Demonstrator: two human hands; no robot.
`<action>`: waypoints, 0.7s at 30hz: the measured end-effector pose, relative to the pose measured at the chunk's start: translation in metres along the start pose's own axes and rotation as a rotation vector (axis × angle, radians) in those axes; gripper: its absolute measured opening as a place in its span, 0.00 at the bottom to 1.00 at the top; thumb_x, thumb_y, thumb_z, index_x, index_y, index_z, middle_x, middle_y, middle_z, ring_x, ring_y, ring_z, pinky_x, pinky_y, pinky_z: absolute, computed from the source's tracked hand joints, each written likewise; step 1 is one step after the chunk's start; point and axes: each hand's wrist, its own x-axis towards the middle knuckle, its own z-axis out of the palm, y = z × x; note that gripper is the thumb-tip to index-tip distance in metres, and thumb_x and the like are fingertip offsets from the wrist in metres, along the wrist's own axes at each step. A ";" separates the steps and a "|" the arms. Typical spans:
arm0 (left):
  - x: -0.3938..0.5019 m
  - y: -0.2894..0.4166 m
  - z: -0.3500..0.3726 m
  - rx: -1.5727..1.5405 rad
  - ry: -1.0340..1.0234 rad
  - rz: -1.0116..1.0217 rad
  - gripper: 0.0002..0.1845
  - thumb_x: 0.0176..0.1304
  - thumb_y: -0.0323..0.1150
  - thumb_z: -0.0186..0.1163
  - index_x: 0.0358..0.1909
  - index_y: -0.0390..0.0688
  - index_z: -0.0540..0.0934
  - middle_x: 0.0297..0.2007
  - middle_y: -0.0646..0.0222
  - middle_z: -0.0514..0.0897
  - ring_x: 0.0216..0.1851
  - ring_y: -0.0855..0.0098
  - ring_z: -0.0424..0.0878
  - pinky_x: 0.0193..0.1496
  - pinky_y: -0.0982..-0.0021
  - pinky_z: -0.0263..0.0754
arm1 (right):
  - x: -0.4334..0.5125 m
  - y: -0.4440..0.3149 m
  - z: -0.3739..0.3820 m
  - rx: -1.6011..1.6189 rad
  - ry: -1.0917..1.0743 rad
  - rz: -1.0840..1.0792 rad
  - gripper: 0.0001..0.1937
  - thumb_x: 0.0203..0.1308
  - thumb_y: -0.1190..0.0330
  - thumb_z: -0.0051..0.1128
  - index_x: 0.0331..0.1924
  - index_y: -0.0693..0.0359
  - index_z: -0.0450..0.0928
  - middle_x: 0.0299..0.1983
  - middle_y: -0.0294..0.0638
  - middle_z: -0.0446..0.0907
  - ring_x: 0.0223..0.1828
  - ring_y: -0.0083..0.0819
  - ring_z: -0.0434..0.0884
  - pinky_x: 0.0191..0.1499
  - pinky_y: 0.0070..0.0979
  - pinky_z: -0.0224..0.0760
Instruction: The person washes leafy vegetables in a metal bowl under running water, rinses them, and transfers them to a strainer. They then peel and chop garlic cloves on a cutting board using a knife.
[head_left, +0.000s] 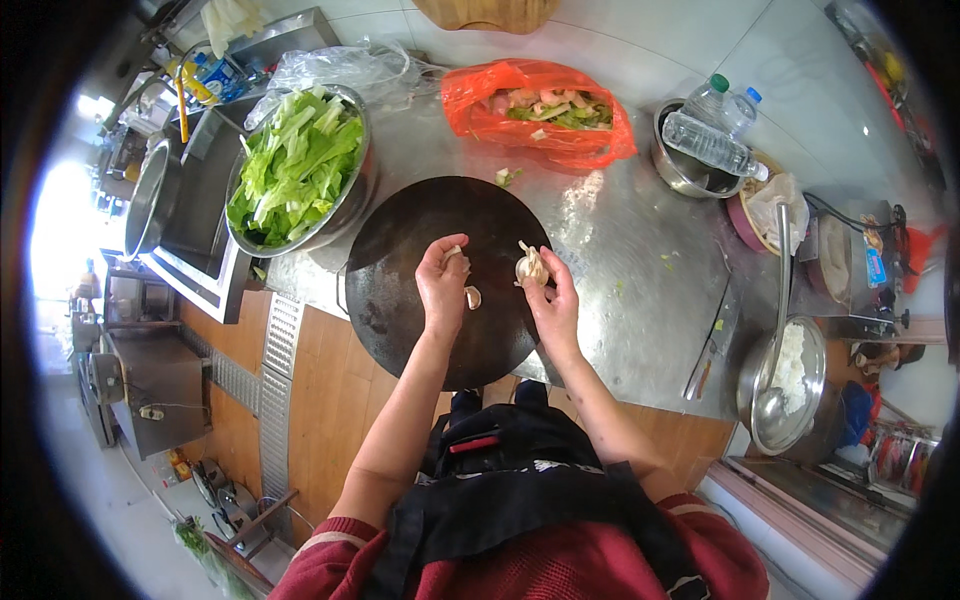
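Observation:
My right hand (553, 296) grips a partly broken garlic bulb (531, 268), its dry stem pointing up. Pale garlic pieces (454, 255) show between the fingers and thumb of my left hand (442, 289); how many it holds is hidden. A single garlic clove (472, 298) is just right of my left hand, over the board. Both hands are above a large, round, dark chopping board (405, 225) on a stainless steel counter (637, 255).
A steel bowl of chopped leafy greens (300, 165) stands left of the board. Behind lies a red plastic bag (480, 82) of vegetable scraps. A cleaver (718, 330) lies on the right, near a bowl with a ladle (780, 270) and white food. Bottles (709, 142) rest around a pot.

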 end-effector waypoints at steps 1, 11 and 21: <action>0.000 0.001 0.001 0.034 -0.050 0.093 0.10 0.60 0.25 0.55 0.43 0.38 0.77 0.35 0.73 0.80 0.31 0.83 0.74 0.33 0.83 0.68 | -0.002 -0.003 0.001 0.074 -0.003 0.024 0.25 0.57 0.79 0.53 0.60 0.65 0.62 0.56 0.46 0.68 0.56 0.29 0.70 0.56 0.24 0.67; -0.023 0.021 0.032 0.141 -0.370 -0.151 0.14 0.59 0.33 0.61 0.43 0.36 0.76 0.32 0.71 0.80 0.32 0.80 0.77 0.32 0.80 0.74 | -0.010 -0.021 -0.007 -0.085 -0.119 -0.137 0.24 0.57 0.78 0.53 0.59 0.65 0.63 0.54 0.42 0.67 0.57 0.29 0.68 0.58 0.25 0.64; -0.039 0.001 0.052 -0.050 -0.333 -0.063 0.12 0.62 0.30 0.57 0.45 0.37 0.73 0.37 0.70 0.78 0.38 0.79 0.75 0.41 0.77 0.72 | 0.008 -0.021 -0.002 -0.152 0.114 0.104 0.10 0.67 0.65 0.43 0.40 0.64 0.72 0.22 0.34 0.73 0.17 0.17 0.69 0.20 0.16 0.62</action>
